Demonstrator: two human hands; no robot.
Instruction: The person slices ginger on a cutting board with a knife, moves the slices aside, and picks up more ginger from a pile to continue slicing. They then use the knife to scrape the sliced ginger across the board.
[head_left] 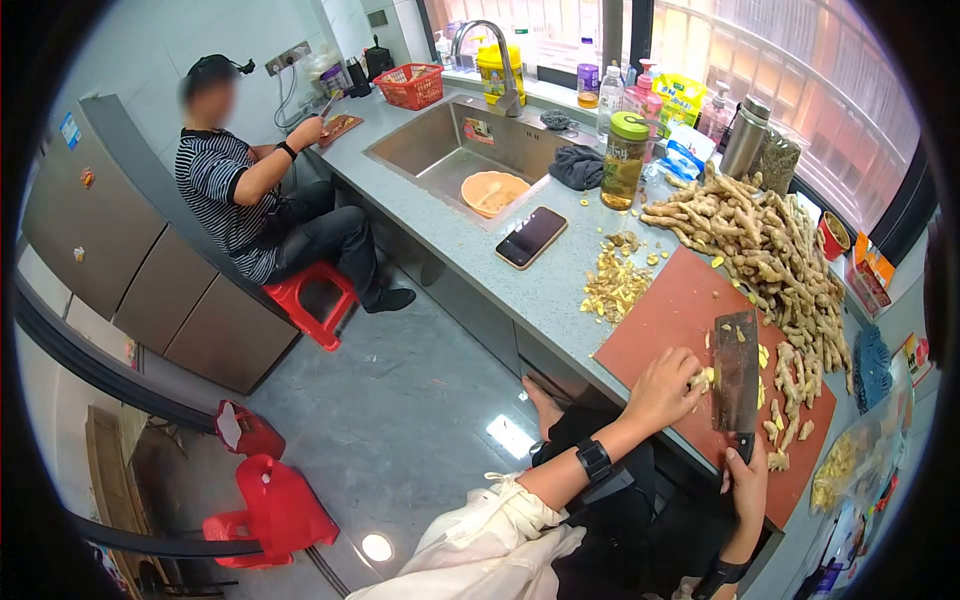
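Observation:
My right hand (745, 485) grips the black handle of a cleaver (737, 375), whose broad, stained blade lies over a reddish-brown cutting board (650, 330). Just left of the blade, my left hand (665, 390) has its fingers bent around a small piece of ginger (706, 379), partly hidden by the fingertips. Ginger slices (763, 357) are scattered to the right of the blade. Several knobbly ginger roots (795, 385) rest at the board's right side. Beyond it rises a large heap of whole ginger (760, 235). Cut ginger bits (612, 285) are piled past the board's left corner.
A phone (532, 238) and a green-lidded bottle (624, 165) stand along the counter. Inside the sink (400, 150) sits an orange bowl (494, 192). Another person (235, 190) works on a red stool (318, 305) at the far end. A plastic bag (850, 460) lies at right.

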